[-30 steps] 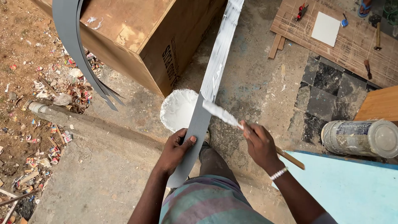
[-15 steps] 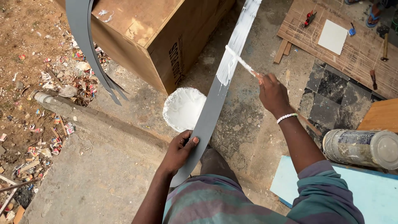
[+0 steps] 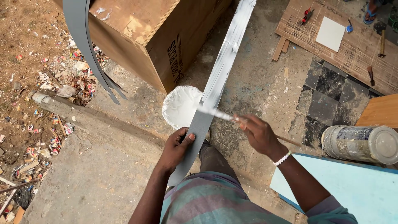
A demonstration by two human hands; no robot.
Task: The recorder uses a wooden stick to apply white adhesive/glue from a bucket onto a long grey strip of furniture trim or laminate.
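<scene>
Now left hand (image 3: 176, 148) grips flat grey strip (image 3: 198, 135); right hand (image 3: 258, 133) holds glue-caked brush (image 3: 219, 115).

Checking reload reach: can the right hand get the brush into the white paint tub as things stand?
Probably yes: right hand holds the brush, bristles beside the open paint tub; only the grey strip edges over its rim.

Cardboard box (image 3: 157, 37) and white bucket (image 3: 180, 107) crowd the left; concrete floor (image 3: 257, 87) rightward lies open.
</scene>
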